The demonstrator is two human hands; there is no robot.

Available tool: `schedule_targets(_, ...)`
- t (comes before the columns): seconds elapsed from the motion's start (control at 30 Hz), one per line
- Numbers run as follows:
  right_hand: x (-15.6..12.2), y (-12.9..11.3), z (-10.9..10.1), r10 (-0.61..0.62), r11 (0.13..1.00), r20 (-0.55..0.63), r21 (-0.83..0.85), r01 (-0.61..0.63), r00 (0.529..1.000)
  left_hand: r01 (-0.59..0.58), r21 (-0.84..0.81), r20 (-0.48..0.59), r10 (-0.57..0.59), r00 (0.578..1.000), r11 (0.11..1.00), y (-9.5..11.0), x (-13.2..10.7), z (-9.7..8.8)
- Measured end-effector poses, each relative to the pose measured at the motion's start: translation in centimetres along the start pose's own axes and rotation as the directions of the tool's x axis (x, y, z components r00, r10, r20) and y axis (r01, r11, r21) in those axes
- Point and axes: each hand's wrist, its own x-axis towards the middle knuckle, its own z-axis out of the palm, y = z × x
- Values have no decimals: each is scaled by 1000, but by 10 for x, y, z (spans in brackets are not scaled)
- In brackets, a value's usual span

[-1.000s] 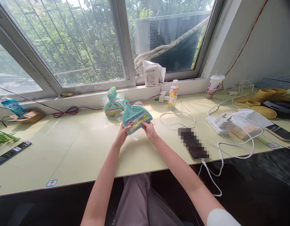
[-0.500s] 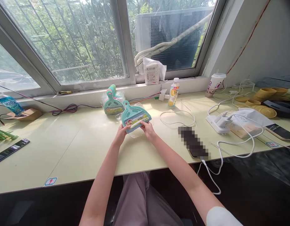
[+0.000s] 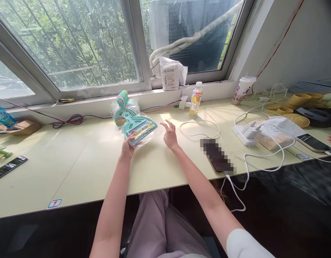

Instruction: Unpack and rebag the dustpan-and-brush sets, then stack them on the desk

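So from my end of the feed I've got the left hand [image 3: 127,147] pinching the lower left corner of a mint-green plastic dustpan [image 3: 140,129] with a blue-bristled brush and a printed label, all in clear film. Thumb's on the front; I can't really tell how the fingers sit behind it. It's tilted up over the pale yellow-green tabletop [image 3: 82,172], between the back and front edges, handle pointing to the back. My right hand [image 3: 170,135] is just right of it, fingers loosely spread and slightly curled, nothing in them. Close behind the pan, near the back edge, I see a wrapped row of similar multicoloured dustpans [image 3: 122,107]. Further right along that edge there's a clear bottle with a white cap and yellow label [image 3: 195,99], and a dark phone with a pixelated screen [image 3: 217,156] lies by the front edge.
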Motion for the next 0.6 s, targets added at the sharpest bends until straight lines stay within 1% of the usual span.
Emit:
schedule_targets(0.03,-1,0,0,-84,994,32,-63,86,996,26,-6,-24,-26,999,1000,0,0,-1)
schedule_targets(0.07,-1,1,1,-134,985,82,-101,142,988,47,-5,-35,-47,998,999,0,0,-1)
schedule_targets(0.1,-1,2,1,-157,978,134,-113,172,978,61,2,-34,-61,998,998,-1,0,-1)
schedule_targets(0.17,1,4,2,-152,982,193,-86,171,969,72,27,-7,-72,997,997,-3,0,1)
schedule_targets(0.2,2,5,2,-137,987,187,-60,150,973,74,37,12,-75,997,997,-4,0,1)
schedule_targets(0.27,5,7,1,-110,994,131,-2,112,985,85,43,27,-86,996,995,-4,0,3)
schedule_targets(0.33,7,8,-1,-104,993,80,57,100,991,105,44,13,-105,994,994,-3,-1,3)
schedule_targets(0.4,9,9,-2,-106,989,66,108,99,992,140,67,21,-142,990,988,-1,-2,2)
schedule_targets(0.5,10,12,-2,-85,988,52,136,78,995,176,138,131,-194,972,975,0,-4,1)
schedule_targets(0.6,10,17,2,-18,995,10,102,17,1000,135,190,250,-181,951,972,-2,-7,2)
